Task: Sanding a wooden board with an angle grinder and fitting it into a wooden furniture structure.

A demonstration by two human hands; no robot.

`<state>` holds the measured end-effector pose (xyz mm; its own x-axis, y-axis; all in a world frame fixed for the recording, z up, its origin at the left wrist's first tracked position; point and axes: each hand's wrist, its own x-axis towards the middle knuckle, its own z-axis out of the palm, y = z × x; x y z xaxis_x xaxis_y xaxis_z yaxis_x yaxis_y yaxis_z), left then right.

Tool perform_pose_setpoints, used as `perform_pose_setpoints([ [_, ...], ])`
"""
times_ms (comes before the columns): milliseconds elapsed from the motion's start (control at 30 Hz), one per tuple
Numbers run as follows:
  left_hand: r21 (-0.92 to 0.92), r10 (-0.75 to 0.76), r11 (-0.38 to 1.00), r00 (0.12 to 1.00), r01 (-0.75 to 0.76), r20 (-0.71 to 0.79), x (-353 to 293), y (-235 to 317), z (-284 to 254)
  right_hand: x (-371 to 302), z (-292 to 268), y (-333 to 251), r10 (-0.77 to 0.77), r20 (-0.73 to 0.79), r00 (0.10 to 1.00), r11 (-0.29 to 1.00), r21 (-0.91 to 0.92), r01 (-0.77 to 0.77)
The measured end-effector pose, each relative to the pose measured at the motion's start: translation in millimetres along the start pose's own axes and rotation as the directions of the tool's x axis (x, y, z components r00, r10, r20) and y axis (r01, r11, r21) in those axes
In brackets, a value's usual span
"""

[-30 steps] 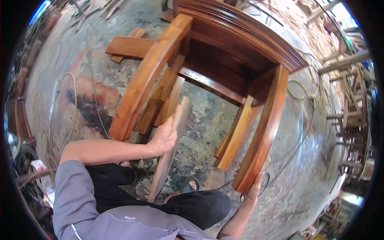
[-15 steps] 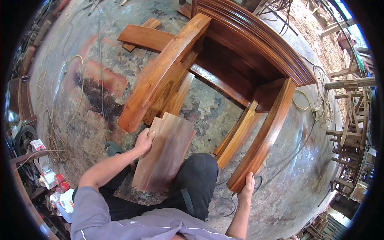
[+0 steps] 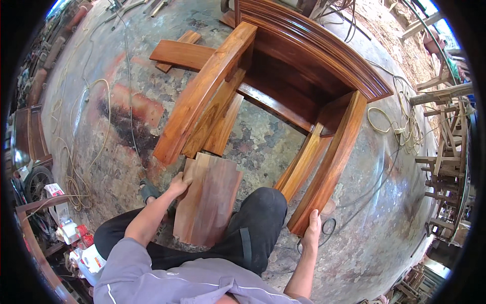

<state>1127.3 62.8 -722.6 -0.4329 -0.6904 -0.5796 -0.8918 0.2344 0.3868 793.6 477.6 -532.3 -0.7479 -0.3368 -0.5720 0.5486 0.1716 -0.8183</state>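
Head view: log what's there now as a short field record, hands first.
Left grip: left hand on the left edge of a dull brown wooden panel
Right grip: right hand at the near end of the right beam
Furniture: glossy brown frame, molded edge on its far side
Loose wood: two crossed boards, left of the frame
Cord: pale and coiled, on the floor to the right

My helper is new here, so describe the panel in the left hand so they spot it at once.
Find the big glossy furniture piece. Near the lower end of its left beam, beside the right knee, the left hand grips the panel. It is broad, dull and streaked grey-brown, unlike the narrower orange-brown boards beside that beam.
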Motion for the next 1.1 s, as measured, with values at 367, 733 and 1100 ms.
perform_pose_setpoints([
  [367,-0.192,0.232,0.964,0.934,-0.183,0.271,-78.4,107.8,-74.2,10.4,-10.1,10.1,0.022,-0.009,1.000,1.000,-0.009,-0.022],
  [733,0.054,0.515,0.848,0.795,-0.527,-0.320,-191.4,233.4,-149.2,-41.2,80.1,-69.7,-0.750,-0.103,0.653,0.435,-0.821,0.370],
  [1100,0.085,0.599,0.735,0.586,-0.673,-0.546,-198.4,259.8,-80.9,-50.7,230.3,-128.6,-0.138,0.369,0.919,0.835,-0.455,0.308],
])
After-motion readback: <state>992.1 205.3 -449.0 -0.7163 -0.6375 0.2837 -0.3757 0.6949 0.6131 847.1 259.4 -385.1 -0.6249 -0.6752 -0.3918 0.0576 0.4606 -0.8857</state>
